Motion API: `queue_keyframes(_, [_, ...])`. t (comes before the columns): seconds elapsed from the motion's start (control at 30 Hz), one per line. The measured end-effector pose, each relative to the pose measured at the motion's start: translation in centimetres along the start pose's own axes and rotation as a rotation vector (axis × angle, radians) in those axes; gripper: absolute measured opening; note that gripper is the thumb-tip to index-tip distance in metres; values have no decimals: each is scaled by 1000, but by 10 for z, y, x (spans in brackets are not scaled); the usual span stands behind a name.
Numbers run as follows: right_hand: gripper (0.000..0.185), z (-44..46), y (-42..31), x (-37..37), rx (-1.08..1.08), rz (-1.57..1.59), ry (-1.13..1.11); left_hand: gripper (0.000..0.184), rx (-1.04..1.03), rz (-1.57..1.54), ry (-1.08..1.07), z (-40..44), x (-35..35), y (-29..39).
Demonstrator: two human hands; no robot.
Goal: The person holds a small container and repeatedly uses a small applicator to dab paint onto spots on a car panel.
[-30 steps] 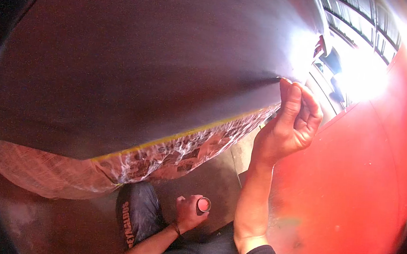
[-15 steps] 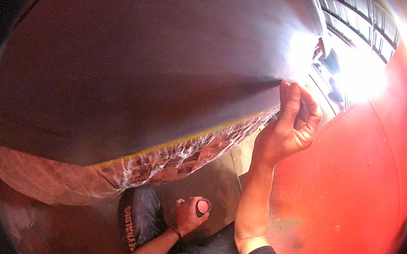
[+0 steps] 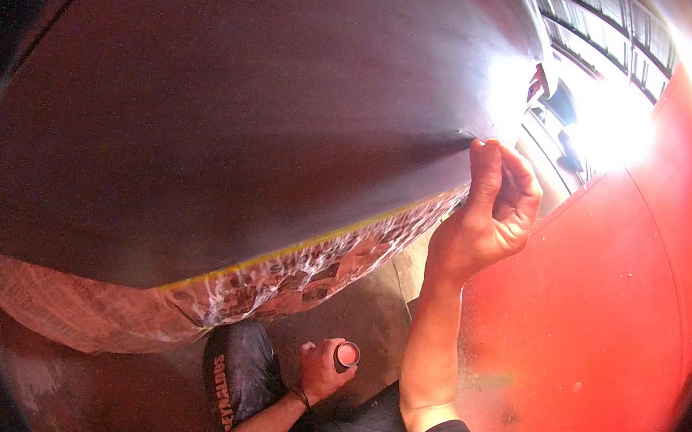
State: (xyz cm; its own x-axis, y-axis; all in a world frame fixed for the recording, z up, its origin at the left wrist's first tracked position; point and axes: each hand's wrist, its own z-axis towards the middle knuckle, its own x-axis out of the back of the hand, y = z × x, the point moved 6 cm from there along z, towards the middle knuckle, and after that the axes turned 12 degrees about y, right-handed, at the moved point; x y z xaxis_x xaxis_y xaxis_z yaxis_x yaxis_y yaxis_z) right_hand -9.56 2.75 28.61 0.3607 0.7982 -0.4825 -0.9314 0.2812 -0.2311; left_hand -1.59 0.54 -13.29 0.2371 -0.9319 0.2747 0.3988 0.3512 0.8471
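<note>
My right hand (image 3: 498, 196) is raised to a large dark grey panel (image 3: 232, 120), thumb and fingertips pinched together. A thin, hair-like tip (image 3: 468, 134) sticks out from the pinch towards the panel; its kind is too small to make out, and whether it touches the surface I cannot tell. Low by my knee, my left hand (image 3: 320, 372) is wrapped round a small dark-rimmed cup (image 3: 347, 354) with pinkish contents. The pinch casts a long shadow leftwards across the panel.
Yellow tape (image 3: 312, 238) and printed masking paper under clear film (image 3: 277, 279) run along the panel's lower edge. A large red surface (image 3: 580, 313) stands close on my right. Strong light glares at the upper right. My dark-trousered leg (image 3: 243, 369) is below.
My right hand and the thin tip have shifted slightly left in view, with the panel edge shifting a little too. My left hand still holds the cup in nearly the same place.
</note>
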Motion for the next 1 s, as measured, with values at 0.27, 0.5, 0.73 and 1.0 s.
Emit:
queue_keyframes(0.27, [13, -1, -1, 1, 4, -12, -9, 67, 16, -25, 13, -1, 5, 3])
queue_keyframes(0.5, [11, -15, -4, 26, -87, 105, 56, 67, 25, -35, 21, -3, 1, -7])
queue_keyframes(0.73, [11, -83, -28, 54, -238, 3, -68, 68, 67, 13, 21, 5, 13, -6])
queue_keyframes(1.0, [16, -114, -58, 33, -249, 70, -176, 68, 70, 19, 47, 10, 18, -4])
